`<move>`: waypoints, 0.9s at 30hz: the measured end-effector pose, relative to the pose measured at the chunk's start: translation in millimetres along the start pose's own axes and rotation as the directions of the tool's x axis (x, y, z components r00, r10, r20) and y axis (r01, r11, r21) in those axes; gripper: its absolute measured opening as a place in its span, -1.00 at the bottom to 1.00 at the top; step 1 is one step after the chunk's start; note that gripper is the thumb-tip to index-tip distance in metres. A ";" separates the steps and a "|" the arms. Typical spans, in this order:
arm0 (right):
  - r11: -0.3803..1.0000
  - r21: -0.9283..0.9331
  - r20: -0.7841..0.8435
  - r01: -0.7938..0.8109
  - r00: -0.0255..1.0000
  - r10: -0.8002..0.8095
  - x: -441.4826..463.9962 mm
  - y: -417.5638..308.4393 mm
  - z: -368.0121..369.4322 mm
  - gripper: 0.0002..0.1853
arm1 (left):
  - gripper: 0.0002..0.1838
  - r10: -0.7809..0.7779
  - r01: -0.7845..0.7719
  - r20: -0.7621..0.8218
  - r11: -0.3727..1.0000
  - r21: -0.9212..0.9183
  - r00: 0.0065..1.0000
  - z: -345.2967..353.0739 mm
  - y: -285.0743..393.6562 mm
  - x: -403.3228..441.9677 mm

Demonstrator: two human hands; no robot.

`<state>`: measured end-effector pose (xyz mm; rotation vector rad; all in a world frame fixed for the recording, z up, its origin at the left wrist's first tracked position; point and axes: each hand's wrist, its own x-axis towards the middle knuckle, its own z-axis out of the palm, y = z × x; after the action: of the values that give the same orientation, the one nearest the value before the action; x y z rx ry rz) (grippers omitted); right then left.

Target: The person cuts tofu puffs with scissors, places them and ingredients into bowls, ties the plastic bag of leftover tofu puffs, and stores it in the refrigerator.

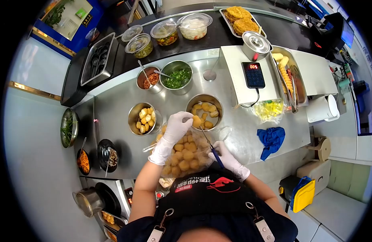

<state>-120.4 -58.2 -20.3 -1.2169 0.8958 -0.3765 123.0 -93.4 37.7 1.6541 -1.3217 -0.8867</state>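
My left hand (177,126), in a white glove, pinches a round golden fried tofu puff (196,121) at the near rim of a steel pot (220,105). My gloved right hand (228,158) is closed around the blue handles of a pair of scissors (209,141), whose blades point up at the puff. Several puffs (210,108) lie in that pot. Below my hands, against the apron, a clear plastic bag (186,155) holds many more puffs. Left of my left hand stands a steel bowl (131,121) with pale yellow and white pieces.
Behind are steel pots of chopped greens (178,78) and diced red food (150,80). A white box with a keypad timer (253,74) stands right of them, near a blue cloth (271,141). Black bowls (102,152) sit at the left edge. Lidded plastic bowls (196,27) line the back shelf.
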 end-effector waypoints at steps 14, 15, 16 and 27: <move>0.973 0.201 -0.008 -0.110 0.993 0.114 7.2 -22.3 6.1 -0.65 | -0.65 -0.142 0.140 0.005 0.969 -0.203 0.990 20.0 -20.2 2.6; 0.975 0.194 -0.016 -0.112 0.993 0.117 8.5 -22.4 6.0 -0.66 | -0.64 -0.181 0.155 -0.071 0.948 -0.276 0.981 24.1 -18.9 -0.9; 0.976 0.187 -0.024 -0.114 0.992 0.120 9.7 -22.5 5.4 -0.66 | -0.66 -0.274 0.245 -0.045 0.913 -0.325 0.961 27.6 -17.4 -6.1; 0.969 0.220 0.001 -0.115 0.993 0.117 16.3 -27.8 8.0 -0.65 | -0.81 -0.392 0.340 -0.014 0.816 -0.468 0.920 44.7 -27.4 -15.9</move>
<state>-98.7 -73.7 -0.5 -0.9553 0.9063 -0.3785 90.9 -82.3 -5.3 1.5655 -0.6461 -1.2091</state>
